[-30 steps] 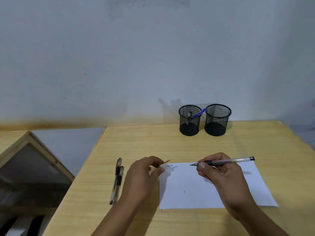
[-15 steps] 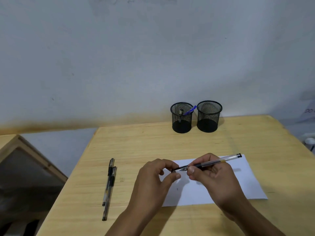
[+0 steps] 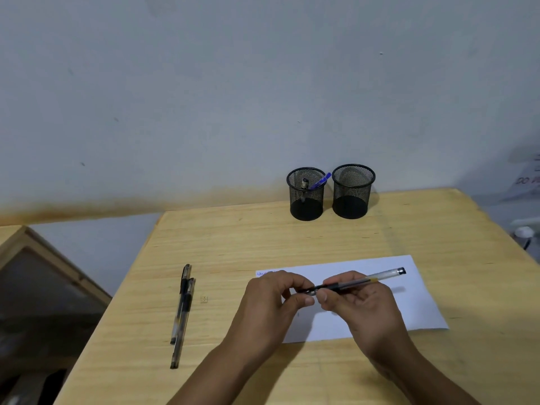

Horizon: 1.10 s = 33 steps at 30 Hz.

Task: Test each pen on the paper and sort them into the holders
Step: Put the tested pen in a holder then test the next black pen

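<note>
Your two hands meet above the near part of a white sheet of paper (image 3: 409, 290) lying on a pale wooden counter (image 3: 263, 238). Your right hand (image 3: 362, 305) grips a clear-barrelled pen (image 3: 377, 278) between thumb and curled fingers; the pen's capped back end points to the far right. Your left hand (image 3: 271, 302) pinches the pen's dark front end with thumb and fingertips; whether that piece is a cap cannot be told. A small blue scribble (image 3: 263, 273) marks the paper's far left corner. To the left on the counter, well apart from your hands, two more pens (image 3: 182, 311) lie side by side, touching. At the far edge, by the wall, stand two black mesh holders just beside each other: the left holder (image 3: 306, 194) contains a blue pen (image 3: 321, 181) and another pen; the right holder (image 3: 353, 191) shows nothing inside.
</note>
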{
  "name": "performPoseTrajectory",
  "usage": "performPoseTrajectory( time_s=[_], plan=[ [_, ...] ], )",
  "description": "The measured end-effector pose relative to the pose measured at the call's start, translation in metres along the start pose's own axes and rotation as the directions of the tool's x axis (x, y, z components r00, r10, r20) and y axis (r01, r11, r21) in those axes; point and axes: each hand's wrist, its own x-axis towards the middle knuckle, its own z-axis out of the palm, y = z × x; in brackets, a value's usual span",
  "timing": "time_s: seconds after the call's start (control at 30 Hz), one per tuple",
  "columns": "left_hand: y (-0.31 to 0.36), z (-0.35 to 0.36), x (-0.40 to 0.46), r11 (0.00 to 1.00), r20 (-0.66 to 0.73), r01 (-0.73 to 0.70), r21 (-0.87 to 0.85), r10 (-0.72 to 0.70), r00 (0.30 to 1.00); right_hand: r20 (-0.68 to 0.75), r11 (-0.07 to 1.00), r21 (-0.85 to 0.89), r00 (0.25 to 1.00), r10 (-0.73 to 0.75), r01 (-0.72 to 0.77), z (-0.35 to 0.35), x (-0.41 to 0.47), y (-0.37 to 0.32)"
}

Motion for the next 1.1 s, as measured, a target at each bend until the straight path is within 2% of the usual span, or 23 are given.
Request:
performPoseTrajectory(
  time_s=[0.1,0.2,0.3,0.4,0.53,0.67,0.73,0.83,0.9,1.1],
  plan=[
    [0.001,0.006,0.005,0.997,-0.017,0.044,-0.056,-0.045,0.999,-0.023,0.998,0.056,0.999,0.023,-0.022,-0.001,0.004,0.001],
    [0.005,0.013,0.014,0.99,-0.037,0.058,-0.126,-0.064,0.997,-0.114,0.989,0.15,0.993,0.034,-0.017,-0.002,0.011,-0.001],
    [0.013,0.021,0.028,0.986,0.001,0.045,-0.161,-0.045,0.999,-0.209,0.978,0.206,0.978,0.005,0.039,-0.005,0.022,-0.008],
    [0.018,0.029,0.05,0.991,0.029,0.019,-0.132,-0.016,0.999,-0.295,0.988,0.12,0.954,-0.06,0.099,-0.017,0.039,-0.022],
    [0.02,0.045,0.095,0.996,0.056,0.075,-0.049,-0.072,0.996,-0.379,0.977,-0.168,0.907,-0.184,0.128,-0.054,0.074,-0.045],
    [0.02,0.064,0.141,0.984,0.0,0.16,-0.077,-0.161,0.987,-0.329,0.868,-0.479,0.891,-0.312,0.127,-0.092,0.11,-0.074],
    [0.021,0.074,0.159,0.977,-0.039,0.196,-0.079,-0.199,0.979,-0.261,0.761,-0.633,0.886,-0.383,0.143,-0.107,0.128,-0.09],
    [0.025,0.089,0.178,0.969,-0.114,0.241,-0.054,-0.246,0.963,-0.127,0.589,-0.792,0.901,-0.415,0.16,-0.115,0.153,-0.113],
    [0.025,0.098,0.186,0.96,-0.177,0.277,-0.05,-0.282,0.943,-0.051,0.502,-0.847,0.914,-0.401,0.173,-0.113,0.166,-0.123],
    [0.021,0.112,0.202,0.944,-0.238,0.328,-0.043,-0.328,0.914,0.075,0.4,-0.893,0.943,-0.323,0.207,-0.101,0.2,-0.122]
  ],
)
